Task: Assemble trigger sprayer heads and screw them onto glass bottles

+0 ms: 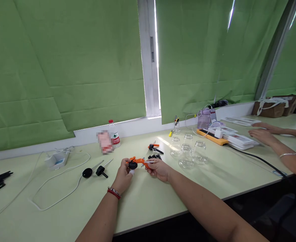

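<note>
My left hand [124, 176] is closed around a round black cap [132, 165] that has an orange arm [138, 160] joined to it. My right hand [161, 170] pinches the orange end and a thin metal rod [150, 162]. Both hands hover just over the table, close together. Behind them lie small black pieces [155, 156], partly hidden by my right hand. Farther back rests another black and orange assembly [154, 147] with a metal rod. Left of my hands are a black cap with a rod [101, 170] and a black disc [87, 172].
Several clear glass jars [186, 158] stand right of centre. A red-capped water bottle [114, 136] is by the wall. White cable [59, 198] loops across the left. Right, an orange power strip [211, 137] lies before a co-worker's hands [262, 134] and white frames [241, 141].
</note>
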A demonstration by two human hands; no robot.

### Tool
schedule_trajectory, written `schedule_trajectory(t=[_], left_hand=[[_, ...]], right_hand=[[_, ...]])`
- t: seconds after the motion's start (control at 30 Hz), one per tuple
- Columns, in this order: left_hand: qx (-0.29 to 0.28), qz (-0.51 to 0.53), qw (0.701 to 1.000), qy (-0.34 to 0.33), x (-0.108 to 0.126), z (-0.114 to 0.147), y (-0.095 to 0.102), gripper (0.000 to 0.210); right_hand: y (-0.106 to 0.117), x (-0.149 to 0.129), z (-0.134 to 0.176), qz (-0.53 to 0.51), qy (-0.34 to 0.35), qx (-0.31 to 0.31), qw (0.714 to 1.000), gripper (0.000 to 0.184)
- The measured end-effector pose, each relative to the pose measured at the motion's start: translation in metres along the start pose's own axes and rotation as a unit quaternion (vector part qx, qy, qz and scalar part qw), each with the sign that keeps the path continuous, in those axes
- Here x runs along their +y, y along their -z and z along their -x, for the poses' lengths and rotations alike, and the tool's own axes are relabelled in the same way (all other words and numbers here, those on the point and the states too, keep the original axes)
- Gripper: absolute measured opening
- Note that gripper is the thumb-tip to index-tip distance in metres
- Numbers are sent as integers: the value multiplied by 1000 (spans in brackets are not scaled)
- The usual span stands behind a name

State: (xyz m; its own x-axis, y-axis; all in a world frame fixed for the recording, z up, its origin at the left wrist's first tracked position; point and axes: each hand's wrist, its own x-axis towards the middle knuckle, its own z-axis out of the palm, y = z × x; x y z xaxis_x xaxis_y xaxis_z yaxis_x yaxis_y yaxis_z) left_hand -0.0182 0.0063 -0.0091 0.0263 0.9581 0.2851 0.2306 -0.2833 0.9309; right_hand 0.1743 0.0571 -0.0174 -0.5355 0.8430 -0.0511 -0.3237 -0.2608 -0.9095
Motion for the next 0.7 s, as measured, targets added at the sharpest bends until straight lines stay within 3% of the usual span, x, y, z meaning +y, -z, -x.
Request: schedule_trajectory(t=[0.23,0.5,0.7], left_hand=[[-11,45,999,29,13,3,-8,36],[-48,136,987,64,16,4,-3,50],[-39,192,975,107,16,4,-2,49]], right_hand=[[-1,4,1,23,-12,-6,1000,35],[-1,5,1,37,-4,-3,999,40],[-7,1,6,56,-18,0,998,39]])
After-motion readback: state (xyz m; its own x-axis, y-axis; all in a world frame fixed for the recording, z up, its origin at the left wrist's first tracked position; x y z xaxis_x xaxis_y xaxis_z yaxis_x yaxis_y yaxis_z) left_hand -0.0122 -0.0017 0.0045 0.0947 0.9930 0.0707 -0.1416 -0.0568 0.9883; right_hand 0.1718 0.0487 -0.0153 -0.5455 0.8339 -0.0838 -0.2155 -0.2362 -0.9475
